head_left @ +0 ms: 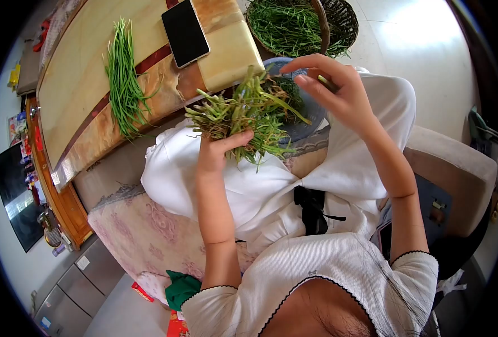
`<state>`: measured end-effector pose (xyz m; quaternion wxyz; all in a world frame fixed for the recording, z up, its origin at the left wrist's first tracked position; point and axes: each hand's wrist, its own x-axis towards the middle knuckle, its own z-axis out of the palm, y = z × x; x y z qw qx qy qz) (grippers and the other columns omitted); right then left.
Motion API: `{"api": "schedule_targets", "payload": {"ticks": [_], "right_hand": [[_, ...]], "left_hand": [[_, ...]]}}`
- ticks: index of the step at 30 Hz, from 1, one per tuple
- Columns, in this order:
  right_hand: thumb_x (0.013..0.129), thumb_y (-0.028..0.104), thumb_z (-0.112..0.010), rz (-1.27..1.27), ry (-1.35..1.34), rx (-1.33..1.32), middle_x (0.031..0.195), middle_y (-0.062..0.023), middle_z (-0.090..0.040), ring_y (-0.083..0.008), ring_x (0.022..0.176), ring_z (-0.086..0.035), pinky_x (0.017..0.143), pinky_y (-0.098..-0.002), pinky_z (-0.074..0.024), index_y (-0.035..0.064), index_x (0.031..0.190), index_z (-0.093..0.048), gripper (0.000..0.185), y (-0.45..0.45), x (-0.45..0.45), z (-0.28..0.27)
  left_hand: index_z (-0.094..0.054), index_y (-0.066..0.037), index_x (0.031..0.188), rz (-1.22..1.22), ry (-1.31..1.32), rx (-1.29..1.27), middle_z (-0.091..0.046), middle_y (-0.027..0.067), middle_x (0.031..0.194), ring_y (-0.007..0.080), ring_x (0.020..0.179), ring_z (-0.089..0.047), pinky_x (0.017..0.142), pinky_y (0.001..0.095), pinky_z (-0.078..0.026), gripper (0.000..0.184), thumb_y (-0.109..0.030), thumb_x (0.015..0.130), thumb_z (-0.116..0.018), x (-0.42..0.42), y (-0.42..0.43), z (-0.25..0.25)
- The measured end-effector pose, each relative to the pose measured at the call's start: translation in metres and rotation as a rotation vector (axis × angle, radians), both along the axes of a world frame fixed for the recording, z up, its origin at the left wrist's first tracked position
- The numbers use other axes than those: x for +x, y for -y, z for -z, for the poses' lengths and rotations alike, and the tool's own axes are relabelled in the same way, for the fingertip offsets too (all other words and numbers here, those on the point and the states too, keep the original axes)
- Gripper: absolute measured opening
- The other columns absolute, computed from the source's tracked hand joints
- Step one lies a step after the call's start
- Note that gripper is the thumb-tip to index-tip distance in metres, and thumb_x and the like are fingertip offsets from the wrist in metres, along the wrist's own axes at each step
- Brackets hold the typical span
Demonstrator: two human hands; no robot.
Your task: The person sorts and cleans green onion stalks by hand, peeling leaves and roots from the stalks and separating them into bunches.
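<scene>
My left hand is wrapped round a thick, messy bunch of garlic chives, its pale cut ends pointing left and up. To the right of the bunch, my right hand is raised, thumb and index finger stretched out and a little apart. Its other fingers curl round a short green stem. Below the hands stands a blue-grey plastic basket with green scraps in it, partly hidden by the bunch. A neat bundle of chives lies on the marble table.
A dark phone lies on the marble table, whose near edge runs close to my left hand. Beyond the basket, a wicker basket with a handle holds more chives. I sit on a patterned sofa.
</scene>
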<state>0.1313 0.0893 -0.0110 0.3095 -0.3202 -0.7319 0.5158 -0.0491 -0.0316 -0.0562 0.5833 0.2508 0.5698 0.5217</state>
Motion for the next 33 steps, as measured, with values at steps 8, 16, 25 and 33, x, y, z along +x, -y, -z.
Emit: {"api": "schedule_targets", "payload": {"ticks": [8,16,25,33], "right_hand": [[0.067,0.012,-0.059,-0.042,0.02,-0.001,0.049,0.0,-0.042,-0.004,0.042,-0.032,0.039,-0.0184,-0.0272,0.0018,0.074,-0.054,0.013,0.015,-0.009,0.009],[0.068,0.01,-0.059,0.05,-0.063,-0.079,0.049,0.0027,-0.04,-0.0031,0.043,-0.029,0.039,-0.0182,-0.0241,0.0011,0.077,-0.053,0.014,0.016,-0.007,-0.008],[0.07,0.007,-0.056,0.164,-0.235,-0.327,0.052,0.0038,-0.043,-0.0006,0.045,-0.032,0.04,-0.0153,-0.0236,-0.0004,0.071,-0.053,0.008,0.024,-0.015,-0.003],[0.076,0.014,-0.048,0.398,-0.583,-0.101,0.056,0.002,-0.043,-0.0016,0.045,-0.033,0.04,-0.0143,-0.0229,-0.0025,0.083,-0.048,0.018,-0.008,0.004,-0.003]], "left_hand": [[-0.054,-0.001,0.079,0.062,0.033,0.016,-0.055,0.0045,0.073,0.0124,0.061,-0.05,0.055,0.0224,-0.04,0.021,-0.002,0.059,-0.06,0.005,-0.002,-0.006],[-0.054,0.0,0.084,0.141,-0.095,0.086,-0.057,0.0032,0.079,0.0102,0.071,-0.05,0.065,0.0226,-0.04,0.024,-0.001,0.061,-0.062,0.008,-0.001,-0.007],[-0.055,0.0,0.082,0.083,-0.069,0.036,-0.056,0.0031,0.075,0.0104,0.067,-0.05,0.061,0.0223,-0.04,0.021,-0.002,0.062,-0.06,0.008,-0.005,-0.002],[-0.054,0.0,0.078,-0.001,0.015,0.053,-0.055,0.005,0.071,0.0121,0.061,-0.05,0.053,0.0228,-0.041,0.019,-0.001,0.06,-0.06,0.008,-0.006,0.005]]}}
